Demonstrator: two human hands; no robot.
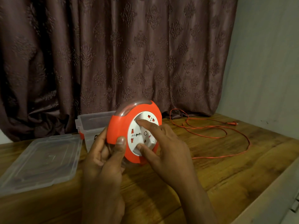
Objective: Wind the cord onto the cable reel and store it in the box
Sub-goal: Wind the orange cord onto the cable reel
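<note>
An orange cable reel (119, 126) with a white socket face stands on edge above the wooden table (226, 167). My left hand (103, 152) grips its orange rim, thumb on the front. My right hand (163, 143) pinches the white centre disc, index finger in the upper recess and thumb in the lower one. The thin orange cord (233, 135) lies in loose loops on the table to the right, ending in an orange plug (233, 123) near the wall. A clear plastic box (90, 122) stands open behind the reel.
The box's clear lid (42, 160) lies flat on the table at the left. A patterned brown curtain (129, 54) hangs behind the table. A pale wall (267, 62) borders the right side, and the table's right edge runs diagonally at the lower right.
</note>
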